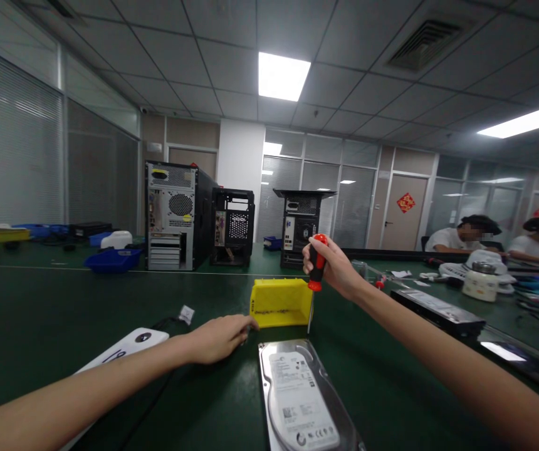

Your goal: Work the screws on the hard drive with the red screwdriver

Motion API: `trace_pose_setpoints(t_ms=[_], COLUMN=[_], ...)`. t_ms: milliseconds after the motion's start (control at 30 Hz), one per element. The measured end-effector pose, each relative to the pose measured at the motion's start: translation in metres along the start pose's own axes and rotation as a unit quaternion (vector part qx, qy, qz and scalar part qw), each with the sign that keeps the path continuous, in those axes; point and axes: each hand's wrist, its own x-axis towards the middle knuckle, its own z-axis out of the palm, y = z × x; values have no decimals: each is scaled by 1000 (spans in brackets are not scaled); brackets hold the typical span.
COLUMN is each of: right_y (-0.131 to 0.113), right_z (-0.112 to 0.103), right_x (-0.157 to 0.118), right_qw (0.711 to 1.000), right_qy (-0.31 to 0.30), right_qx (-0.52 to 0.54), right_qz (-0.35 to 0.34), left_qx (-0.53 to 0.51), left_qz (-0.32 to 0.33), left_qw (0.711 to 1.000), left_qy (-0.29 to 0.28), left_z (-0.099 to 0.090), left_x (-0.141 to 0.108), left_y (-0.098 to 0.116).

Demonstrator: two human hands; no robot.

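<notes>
Head view: at the lower centre of the frame a hard drive (311, 410) lies flat on the green table (217, 401), label side up. Just above it stands a yellow tray (281, 295), its open side facing the camera, with small dark bits along the inside. The right hand (329, 260) grips a red-and-black screwdriver (317, 266), shaft pointing down beside the tray's right end; whether the tip touches anything is unclear. The left hand (222, 338) has its fingertips at the tray's lower left corner; I cannot tell whether they pinch it or merely rest there.

The likeliest trouble, I judge, is a sideways sweep of the shaft knocking the tray and scattering the bits, or a slip of the tip scratching the drive, which sits close below. A tug from the left fingers might tip the tray.

The drive's white label (300, 398) carries a square code, fine print and a row of marks, too small to read surely. Black handwriting on the white box (123, 354) at lower left seems to include an 8. Lettering on the tray's left end is illegible.
</notes>
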Motion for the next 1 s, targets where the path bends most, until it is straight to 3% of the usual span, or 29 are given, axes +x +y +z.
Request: trace_pose_setpoints(t_ms=[267,567,1000], right_y=[-3,-4,-8], right_z=[-1,-7,-11], right_x=[-1,0,-1], right_qw=[998,1000,999], right_qy=[-33,26,-19], right_qx=[42,3,28], right_qz=[37,4,20], left_qx=[4,-8,-12], left_qz=[0,2,4], left_qw=[1000,1000,1000], left_qy=[4,0,-2], left_z=[0,1,1], left_x=[-1,0,3], left_y=[0,-4,-4])
